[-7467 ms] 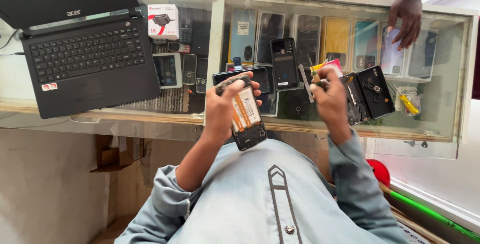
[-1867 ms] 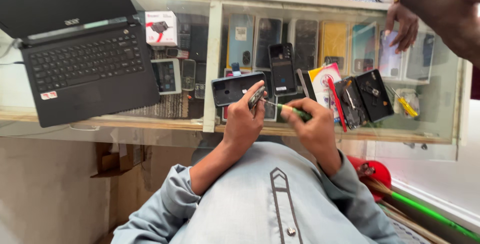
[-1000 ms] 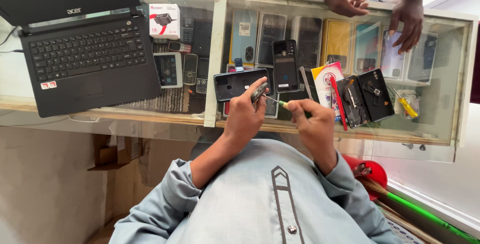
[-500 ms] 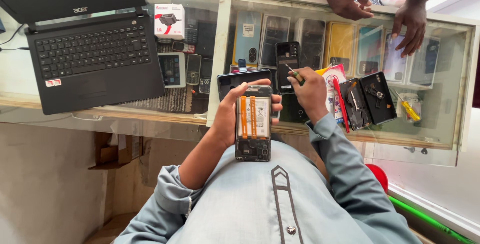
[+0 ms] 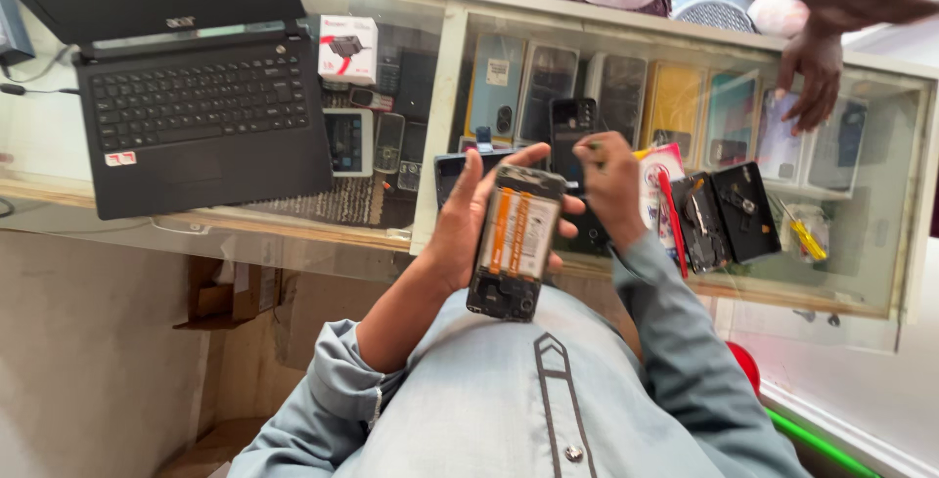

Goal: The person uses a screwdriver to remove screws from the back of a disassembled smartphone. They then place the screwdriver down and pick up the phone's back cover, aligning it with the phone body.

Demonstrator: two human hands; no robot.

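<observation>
A black laptop (image 5: pixel 186 96) sits open on the glass bench (image 5: pixel 430 126) at the far left, a small white box (image 5: pixel 348 47) just beside its corner. Moving right, the left hand (image 5: pixel 469 219) has its grip wrapped around an opened phone (image 5: pixel 515 241), back cover off and orange strips showing, held upright above the lap. Just right of it, the right hand (image 5: pixel 608 180) is over the bench with its grip pressed together on a thin tool (image 5: pixel 590 148). Further right lie black phone parts (image 5: pixel 729 216), and another person's hand (image 5: pixel 812 72) rests on the glass.
</observation>
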